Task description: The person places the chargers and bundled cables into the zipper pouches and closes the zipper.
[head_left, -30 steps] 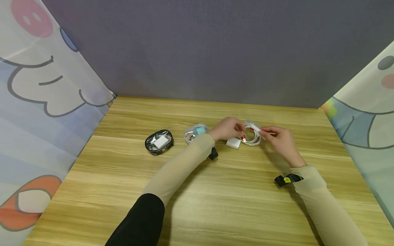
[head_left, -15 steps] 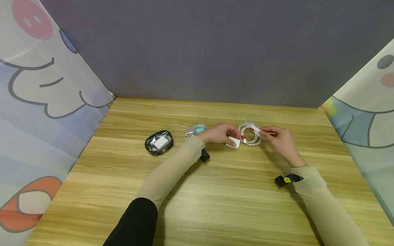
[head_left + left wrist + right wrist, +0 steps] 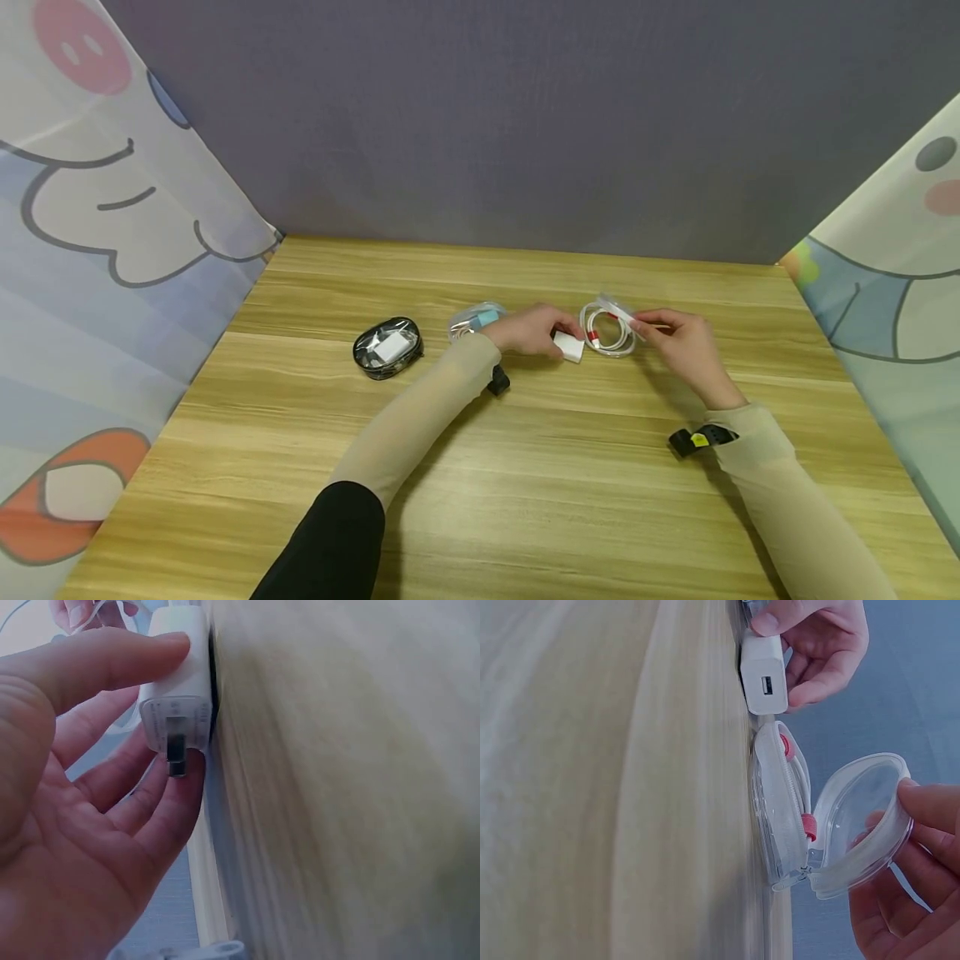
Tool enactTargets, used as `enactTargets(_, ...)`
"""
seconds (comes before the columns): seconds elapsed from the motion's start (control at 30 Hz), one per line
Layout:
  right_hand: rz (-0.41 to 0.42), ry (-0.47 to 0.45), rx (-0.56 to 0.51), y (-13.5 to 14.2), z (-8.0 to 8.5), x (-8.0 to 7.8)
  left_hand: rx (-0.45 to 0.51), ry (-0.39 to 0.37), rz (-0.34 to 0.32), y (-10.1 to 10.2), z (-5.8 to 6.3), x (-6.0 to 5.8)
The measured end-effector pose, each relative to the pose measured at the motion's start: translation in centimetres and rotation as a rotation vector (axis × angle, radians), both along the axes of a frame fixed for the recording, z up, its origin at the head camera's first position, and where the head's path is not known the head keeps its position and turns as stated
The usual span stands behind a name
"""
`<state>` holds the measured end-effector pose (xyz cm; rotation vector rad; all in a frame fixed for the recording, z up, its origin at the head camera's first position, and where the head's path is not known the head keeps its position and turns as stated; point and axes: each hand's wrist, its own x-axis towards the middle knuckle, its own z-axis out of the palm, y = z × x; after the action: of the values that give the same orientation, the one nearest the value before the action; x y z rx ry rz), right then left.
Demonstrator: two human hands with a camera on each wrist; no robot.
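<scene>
My left hand [image 3: 534, 327] grips a white USB charger [image 3: 570, 347] low over the table. In the left wrist view the thumb presses one side of the charger [image 3: 176, 675], whose metal prongs face the camera; the right wrist view shows its USB port. Just right of it lies a clear zip pouch [image 3: 769, 806] with white trim, unzipped, its lid [image 3: 896, 761] raised. Inside is a coiled white cable [image 3: 587, 321] with red ties [image 3: 809, 825]. My right hand [image 3: 678, 346] pinches the lid's edge between thumb and fingers.
A clear pouch [image 3: 465, 321] with a light blue item inside lies partly behind the left forearm. Farther left is a black-trimmed clear pouch [image 3: 363, 360] holding a white block [image 3: 392, 347]. A grey panel [image 3: 510, 133] stands behind the wooden table [image 3: 540, 500].
My left hand has gone from the cable pouch, down and left, to the white charger, and now grips it. The right hand has stayed at the lid.
</scene>
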<state>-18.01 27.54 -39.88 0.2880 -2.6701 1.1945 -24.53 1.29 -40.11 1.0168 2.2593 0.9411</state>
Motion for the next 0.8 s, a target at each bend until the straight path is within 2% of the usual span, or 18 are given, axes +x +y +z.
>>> enactTargets(0.2, 0.003, -0.001, -0.005, 0.0, -0.2, -0.1, 0.046, 0.011, 0.055, 0.1, 0.4, 0.0)
enactTargets(0.4, 0.001, 0.003, -0.010, 0.0, -0.3, -0.2, 0.124, 0.083, 0.076, 0.7, 0.2, -0.3)
enactTargets(0.63, 0.002, -0.004, -0.022, -0.4, -0.1, -0.3, 0.115, 0.182, 0.123, 2.1, 0.2, 0.0)
enactTargets(0.8, 0.000, -0.019, -0.044, -0.5, 0.0, -0.4, 0.088, 0.223, 0.102, 3.3, 0.2, -0.2)
